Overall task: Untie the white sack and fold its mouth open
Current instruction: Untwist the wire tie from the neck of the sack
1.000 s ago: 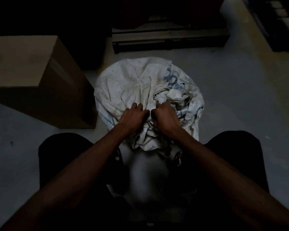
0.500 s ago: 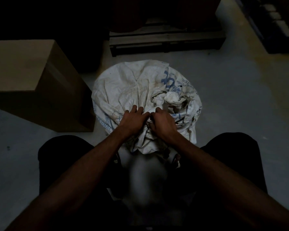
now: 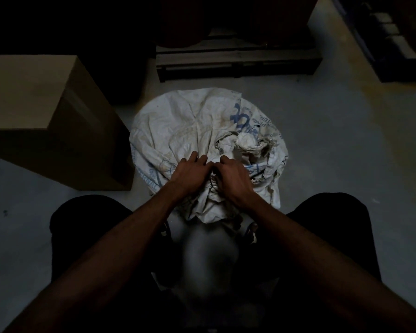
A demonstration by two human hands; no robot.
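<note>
A white sack (image 3: 190,126), printed in blue and stained, stands full on a grey concrete floor (image 3: 346,152) directly in front of a seated person, its gathered mouth bunched at the side nearest the knees. Both hands work that bunch: the left hand (image 3: 190,175) lies knuckles-up on the cloth with fingers curled down into the folds, and the right hand (image 3: 233,179) sits just beside it, almost touching, fingers likewise tucked under. A dark strand, probably the tie string (image 3: 213,186), shows between them; whether either hand actually pinches it cannot be told in the dim light. A crumpled knot of fabric (image 3: 247,143) rises from the sack's top just beyond the right hand. By all appearances the untying step is in hand and the mouth is not yet open; the next move would call for finding the loose end of the tie and drawing it free before the rim can be spread and rolled down. Left of the sack stands a closed cardboard box (image 3: 34,109), near but apart from it. Beyond the sack, a dark wooden pallet (image 3: 235,61) carries shadowed loads, and another dark rack (image 3: 382,37) runs off beyond and to the right. The room is poorly lit, most of it lost in shadow.
</note>
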